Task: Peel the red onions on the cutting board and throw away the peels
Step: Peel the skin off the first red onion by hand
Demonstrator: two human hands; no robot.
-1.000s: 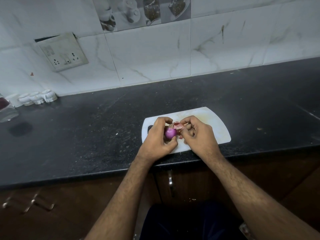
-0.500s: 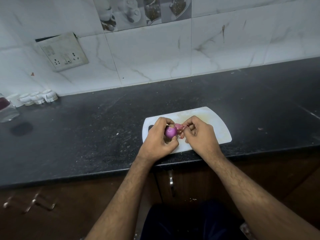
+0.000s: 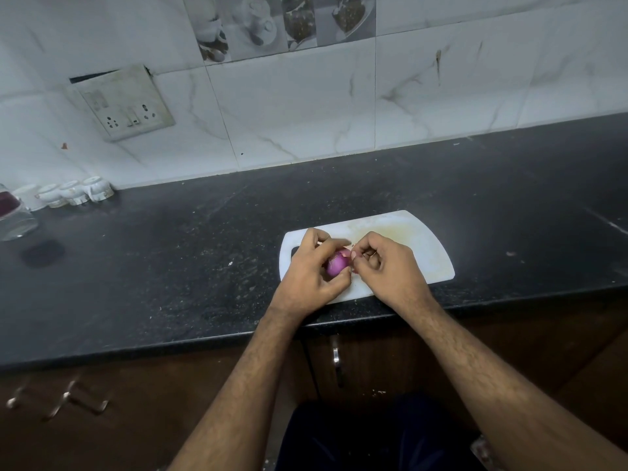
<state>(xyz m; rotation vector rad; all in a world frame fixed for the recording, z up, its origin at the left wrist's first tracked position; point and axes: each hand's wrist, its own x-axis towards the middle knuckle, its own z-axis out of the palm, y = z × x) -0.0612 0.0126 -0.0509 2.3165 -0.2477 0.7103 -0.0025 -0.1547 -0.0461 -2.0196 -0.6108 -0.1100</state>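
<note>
White marble-veined wall tiles [image 3: 292,110] back a dark speckled stone desk [image 3: 170,266], seen from above by the head camera. A white plastic cutting board [image 3: 421,249] with rounded corners lies near the desk's front edge, its long side roughly parallel to that edge; a yellowish stain marks its middle.

Left hand [image 3: 309,273]: fingers curled round a small red onion [image 3: 337,264], which is held just above the left part of the board. The onion's exposed surface is glossy purple. Right hand [image 3: 390,266]: fingers bent inward, thumb and fingertips pinching a pale pink strip of peel [image 3: 346,254] at the onion's upper end. The two hands touch or nearly touch at the onion; whether the peel is fully detached cannot be told.

Background: a switch-and-socket plate [image 3: 122,103] hangs tilted on the wall at upper left. A row of small white cups [image 3: 73,192] stands where desk meets wall at far left, beside a clear glass jar [image 3: 15,215] partly cut off by the frame edge. A band of grey picture tiles [image 3: 278,23] runs along the top. Below the desk, brown cabinet fronts [image 3: 373,362] carry a metal handle [image 3: 336,356].
</note>
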